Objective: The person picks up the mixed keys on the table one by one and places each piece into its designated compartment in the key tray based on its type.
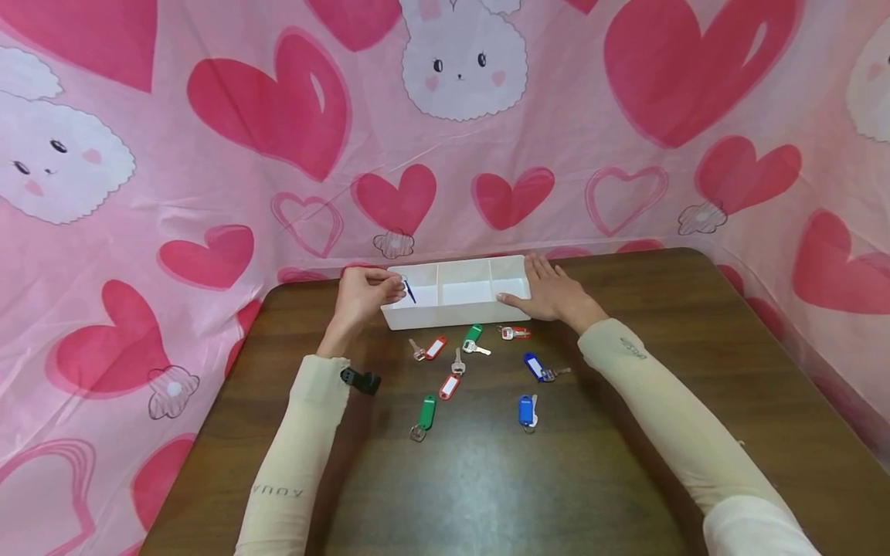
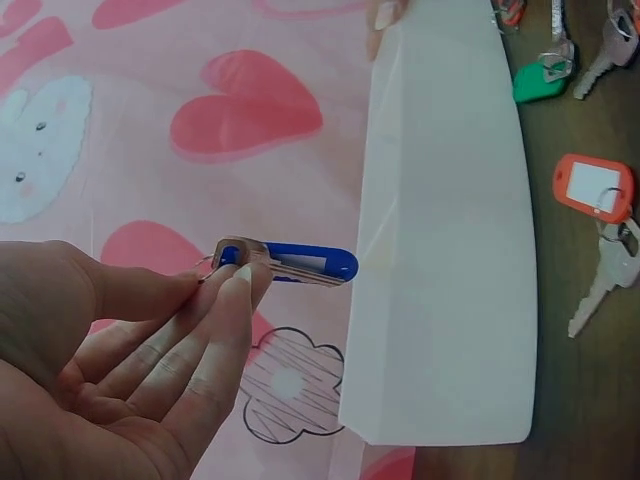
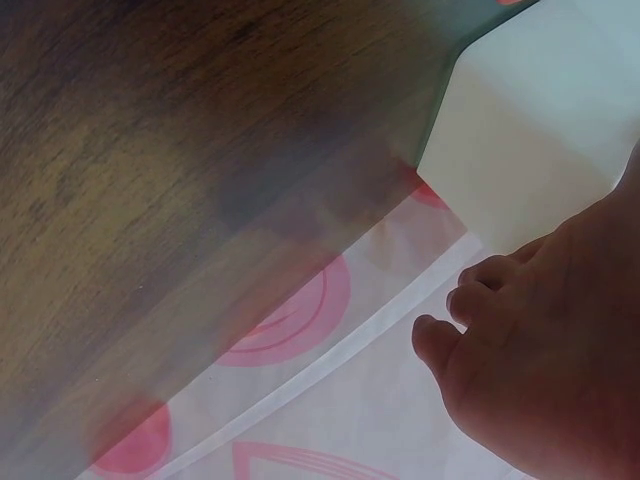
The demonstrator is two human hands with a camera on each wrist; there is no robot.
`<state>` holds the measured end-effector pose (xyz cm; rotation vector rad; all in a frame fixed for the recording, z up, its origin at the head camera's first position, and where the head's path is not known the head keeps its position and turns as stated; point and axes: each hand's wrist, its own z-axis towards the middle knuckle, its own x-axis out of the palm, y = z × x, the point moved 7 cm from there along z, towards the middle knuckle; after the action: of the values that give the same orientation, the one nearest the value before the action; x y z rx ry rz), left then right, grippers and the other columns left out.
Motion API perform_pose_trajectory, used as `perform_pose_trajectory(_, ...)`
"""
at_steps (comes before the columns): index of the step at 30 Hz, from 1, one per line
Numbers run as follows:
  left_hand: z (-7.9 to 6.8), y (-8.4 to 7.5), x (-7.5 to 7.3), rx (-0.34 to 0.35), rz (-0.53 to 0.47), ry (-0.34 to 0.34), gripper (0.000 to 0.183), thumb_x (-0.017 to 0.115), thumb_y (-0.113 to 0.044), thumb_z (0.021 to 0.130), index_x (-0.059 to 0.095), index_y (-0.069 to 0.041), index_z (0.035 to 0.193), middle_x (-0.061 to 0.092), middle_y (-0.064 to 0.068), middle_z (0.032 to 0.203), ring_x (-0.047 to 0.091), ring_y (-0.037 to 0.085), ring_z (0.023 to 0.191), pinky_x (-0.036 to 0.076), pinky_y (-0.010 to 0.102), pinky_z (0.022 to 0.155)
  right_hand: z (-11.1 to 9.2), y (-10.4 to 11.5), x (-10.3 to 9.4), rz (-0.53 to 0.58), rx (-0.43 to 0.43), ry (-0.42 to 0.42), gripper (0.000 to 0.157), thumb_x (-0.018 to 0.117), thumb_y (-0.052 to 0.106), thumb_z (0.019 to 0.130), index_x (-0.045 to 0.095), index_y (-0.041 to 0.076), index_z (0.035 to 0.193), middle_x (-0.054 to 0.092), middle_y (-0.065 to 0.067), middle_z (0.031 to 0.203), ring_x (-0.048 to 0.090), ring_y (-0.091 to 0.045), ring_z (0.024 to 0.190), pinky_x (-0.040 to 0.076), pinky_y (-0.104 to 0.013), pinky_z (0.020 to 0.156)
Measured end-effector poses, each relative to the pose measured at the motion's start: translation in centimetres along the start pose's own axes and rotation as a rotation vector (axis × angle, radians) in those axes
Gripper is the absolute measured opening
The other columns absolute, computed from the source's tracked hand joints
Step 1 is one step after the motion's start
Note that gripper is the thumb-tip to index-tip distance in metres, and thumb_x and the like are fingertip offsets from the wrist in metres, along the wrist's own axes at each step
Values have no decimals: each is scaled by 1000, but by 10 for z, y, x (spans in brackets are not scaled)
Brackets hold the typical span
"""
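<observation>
My left hand (image 1: pixel 363 295) pinches a key (image 2: pixel 300 273) with a blue key tag (image 2: pixel 345 263) by its ring end, between thumb and fingertips. In the head view, tag and key hang tilted over the left compartment of a white divided box (image 1: pixel 459 316). At the box's right end, my right hand (image 1: pixel 556 295) grips the wall, its thumb over the front rim and the other fingers along the end. The right wrist view shows that hand's fingertips (image 3: pixel 437 335) beside the white outer wall. The middle and right compartments show bare white floors.
In front of the box lie several tagged keys: red tags (image 1: pixel 450 386), green tags (image 1: pixel 427 413) and blue tags (image 1: pixel 526 411). The box stands near the back edge of the brown wooden table (image 1: pixel 487 494). A pink heart-patterned curtain (image 1: pixel 445 147) hangs close behind it.
</observation>
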<state>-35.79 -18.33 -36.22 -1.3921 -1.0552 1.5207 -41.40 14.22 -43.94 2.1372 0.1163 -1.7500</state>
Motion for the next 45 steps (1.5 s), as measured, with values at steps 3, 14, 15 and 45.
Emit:
perform_pose_trajectory(3, 3, -3, 1, -4, -10, 2, 24, 70, -5, 100, 74, 13, 114, 75, 35, 109, 78, 11, 73, 65, 34, 78, 1, 0, 0, -1, 0, -8, 121, 34, 88, 92, -2, 1, 168, 1, -19, 178, 1, -39, 166, 8, -59, 135)
perform_pose_trajectory(14, 10, -10, 5, -36, -29, 32, 25, 68, -4, 100, 73, 16, 115, 75, 34, 107, 77, 11, 70, 66, 33, 77, 1, -1, 0, 2, 5, -4, 121, 35, 88, 92, -3, 2, 168, 1, -19, 178, 0, -38, 166, 9, -59, 135)
perform_pose_trajectory(15, 11, -10, 5, -35, -23, 32, 25, 69, -4, 100, 73, 15, 115, 76, 33, 106, 77, 11, 70, 65, 34, 78, 2, -1, 0, 1, 6, -3, 121, 34, 88, 92, -3, 2, 168, 0, -19, 178, 0, -39, 166, 9, -60, 134)
perform_pose_trajectory(45, 48, 0, 4, -165, 53, 43, 23, 63, -4, 103, 74, 13, 114, 76, 15, 90, 78, 16, 73, 66, 28, 75, 4, -3, 2, -1, 13, 13, 121, 33, 88, 92, -3, 2, 168, 0, -19, 178, 1, -39, 166, 8, -60, 134)
